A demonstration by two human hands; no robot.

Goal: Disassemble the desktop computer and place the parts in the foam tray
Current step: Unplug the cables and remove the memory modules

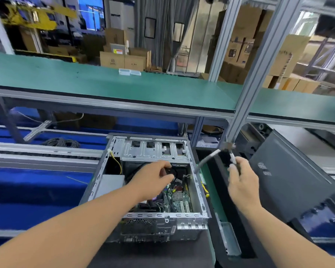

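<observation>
The open desktop computer case [151, 192] lies on its side in front of me, with the motherboard [177, 200] showing inside. My left hand [152, 179] reaches into the case and its fingers curl round a black part with cables [170, 172]. My right hand [243, 182] is raised to the right of the case, above the black foam tray [217, 206], and grips a grey cable [207, 160] by its connector end. The cable arcs out to the left.
The case's dark side panel [292, 176] leans at the right. A metal bracket [229, 238] lies in a foam tray slot. A yellow-handled tool [205, 190] rests beside the case. A green shelf [124, 84] and an aluminium post [246, 97] stand overhead.
</observation>
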